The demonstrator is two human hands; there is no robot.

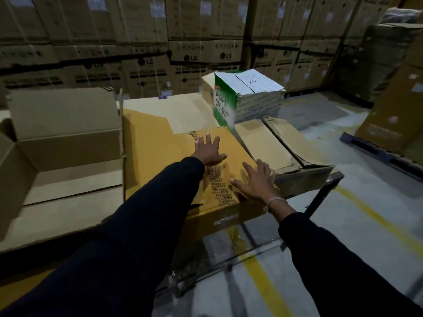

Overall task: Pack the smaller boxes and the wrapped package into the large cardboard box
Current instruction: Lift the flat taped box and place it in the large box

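Both hands lie flat, fingers spread and straight, on the top face of a flat yellowish-brown cardboard box with printed tape across it, and neither is curled round anything. The left hand presses near the middle of that top, towards its far edge; the right hand rests closer to the person, at the right-hand edge where the top meets a crushed, dented brown carton lying just beside it. The large open cardboard box with its flaps standing up sits to the left of both hands, directly beside the flat box, with a raised flap between them. That is the relation the coming move seems to turn on: the destination lies leftward, so the left hand is the nearer one to it, while the right hand sits on the far side of the load and is probably better placed to push or lift from the outside edge. The flat box's long axis appears to run away from the person, roughly along the open box's side wall, so it would probably have to be lifted over the flap rather than slid. A white and green printed carton stands beyond the hands, on the same stack, untouched. No wrapped package can be identified with confidence.
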